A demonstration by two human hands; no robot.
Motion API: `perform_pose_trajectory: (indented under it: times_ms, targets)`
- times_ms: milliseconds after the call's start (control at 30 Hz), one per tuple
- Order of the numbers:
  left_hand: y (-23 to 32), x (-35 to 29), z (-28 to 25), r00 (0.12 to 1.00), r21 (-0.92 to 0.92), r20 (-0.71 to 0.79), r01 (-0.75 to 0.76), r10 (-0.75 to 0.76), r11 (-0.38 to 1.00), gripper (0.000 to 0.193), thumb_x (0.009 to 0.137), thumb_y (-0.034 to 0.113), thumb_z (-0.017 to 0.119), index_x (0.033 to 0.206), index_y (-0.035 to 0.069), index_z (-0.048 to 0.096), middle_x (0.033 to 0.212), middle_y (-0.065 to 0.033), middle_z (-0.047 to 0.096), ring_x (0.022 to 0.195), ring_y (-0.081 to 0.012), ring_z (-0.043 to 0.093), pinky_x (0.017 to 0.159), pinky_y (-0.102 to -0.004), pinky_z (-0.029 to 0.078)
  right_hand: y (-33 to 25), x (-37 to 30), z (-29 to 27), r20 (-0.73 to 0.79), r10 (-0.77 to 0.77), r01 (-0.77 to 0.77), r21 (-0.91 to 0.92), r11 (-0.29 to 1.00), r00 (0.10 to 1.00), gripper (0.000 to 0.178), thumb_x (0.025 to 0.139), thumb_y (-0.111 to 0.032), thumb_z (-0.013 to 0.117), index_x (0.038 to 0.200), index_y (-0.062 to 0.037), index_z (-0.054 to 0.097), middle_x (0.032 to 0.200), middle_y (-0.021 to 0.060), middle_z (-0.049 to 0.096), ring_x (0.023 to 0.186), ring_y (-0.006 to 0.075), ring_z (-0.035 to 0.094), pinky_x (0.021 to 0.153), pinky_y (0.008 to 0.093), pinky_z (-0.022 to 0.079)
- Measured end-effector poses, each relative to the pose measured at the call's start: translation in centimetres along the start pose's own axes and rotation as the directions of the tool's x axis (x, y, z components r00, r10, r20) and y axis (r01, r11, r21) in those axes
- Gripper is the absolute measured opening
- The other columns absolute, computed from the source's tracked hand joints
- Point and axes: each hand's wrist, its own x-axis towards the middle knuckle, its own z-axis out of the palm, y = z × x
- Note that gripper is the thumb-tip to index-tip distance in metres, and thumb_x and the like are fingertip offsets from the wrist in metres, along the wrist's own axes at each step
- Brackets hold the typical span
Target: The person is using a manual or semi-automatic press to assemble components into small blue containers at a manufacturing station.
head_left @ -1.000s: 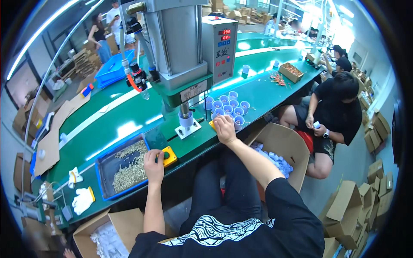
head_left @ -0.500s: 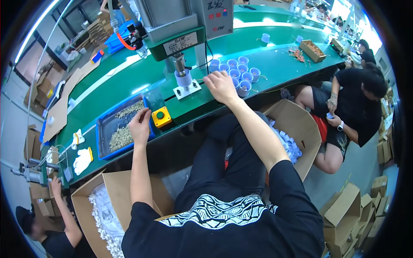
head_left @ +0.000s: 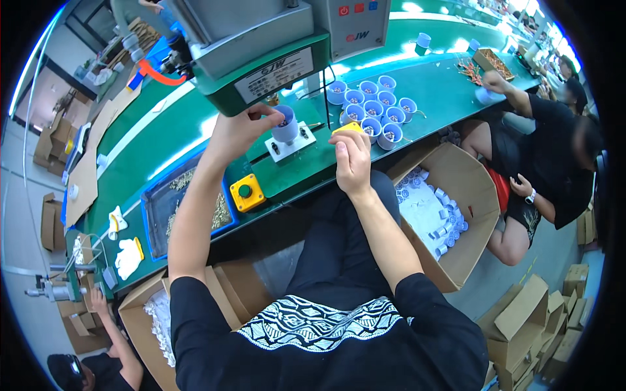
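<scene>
Left hand [head_left: 238, 135] bends its fingers at the rim of the cup [head_left: 285, 132] on the plate [head_left: 295, 148] under the press [head_left: 222, 78]; grip unclear. Right hand [head_left: 354, 163] curls beside a button box [head_left: 348, 128], contents hidden. Advisable: cup upright, fingers clear of the press.

Press [head_left: 261, 49] cut off above, right yellow box [head_left: 349, 128] part-hidden

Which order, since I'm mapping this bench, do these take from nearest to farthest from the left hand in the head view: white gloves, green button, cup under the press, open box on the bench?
1. Cup: just right of the left hand.
2. Green button: below the hand in the view.
3. White gloves: lower left.
4. Open box: far off, upper right.
</scene>
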Motion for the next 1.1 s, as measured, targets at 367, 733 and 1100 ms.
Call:
perform_pose_trajectory:
  times_ms: [367, 733, 1100]
  targets:
    - [-2.4, 0.7, 0.6, 0.996, 0.157, 0.077, 0.037, -0.050, 0.987, 0.030, 0.086, 0.024, 0.077, 0.091, -0.006, 0.076, 0.075, -0.0116, 0.072, 0.069, -0.0156, 0.065, 0.066, -0.0330, 0.049, -0.4, -5.2, 3.4, 0.036, -0.031, 0.031, 0.018, 0.999, 0.999, 0.015, 0.092, -0.015, 0.058, 0.090, -0.0053, 0.070, 0.108, 0.0096, 0.071, 0.110, 0.0297, 0.061, 0.102, 0.0446, 0.040]
    - [-4.0, -3.3, 1.5, 0.953, 0.374, -0.167, -0.175, 0.252, 0.911, 0.017, 0.097, 0.014, 0.068, 0.091, -0.003, 0.070, 0.080, -0.0139, 0.067, 0.073, -0.0312, 0.064, 0.074, -0.0388, 0.052, 0.4, -4.5, -0.4, -0.099, 0.025, -0.050, -0.264, 0.963, 0.995, 0.039, 0.088, -0.018, 0.065, 0.125, -0.0068, 0.060, 0.129, 0.0111, 0.061, 0.119, 0.0331, 0.056, 0.107, 0.0447, 0.038]
    - [-9.9, -13.5, 6.7, 0.781, 0.534, -0.363, -0.273, 0.508, 0.800, 0.016, 0.076, 0.005, 0.085, 0.087, 0.002, 0.075, 0.091, -0.0140, 0.074, 0.087, -0.0322, 0.073, 0.078, -0.0409, 0.060, 7.0, -3.8, -1.1, -0.135, -0.100, 0.058, -0.285, 0.957, 0.986, 0.024, 0.101, -0.015, 0.058, 0.121, -0.0027, 0.061, 0.115, 0.0140, 0.062, 0.105, 0.0312, 0.057, 0.095, 0.0441, 0.044]
